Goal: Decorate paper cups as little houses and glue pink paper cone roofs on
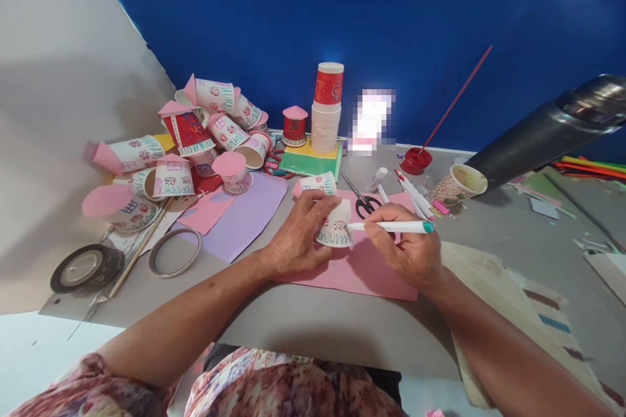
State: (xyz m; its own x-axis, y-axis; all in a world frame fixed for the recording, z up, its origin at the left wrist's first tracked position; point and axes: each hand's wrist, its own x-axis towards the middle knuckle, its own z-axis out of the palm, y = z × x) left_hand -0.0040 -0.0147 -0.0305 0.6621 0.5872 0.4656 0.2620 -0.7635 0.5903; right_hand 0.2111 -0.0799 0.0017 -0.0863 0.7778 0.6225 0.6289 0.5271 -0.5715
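Observation:
My left hand (306,231) is wrapped around a white paper cup (337,225) that bears red dotted flowers and green grass strokes. Between the fingers of my right hand (408,247) is a white marker (394,227) with a green end, its tip at the cup's right side. Beneath both hands lies a sheet of pink paper (372,277). Just behind the held cup rests another decorated cup (320,184), lying on its side. Black-handled scissors (366,204) lie between that cup and my right hand.
Decorated cups with pink paper roofs (173,176) pile up at the left. A tall cup stack (327,107) stands at the back. Tape rolls (88,268) lie front left. To the right are several markers (415,195), a patterned cup (458,184) and a thick black tube (538,137).

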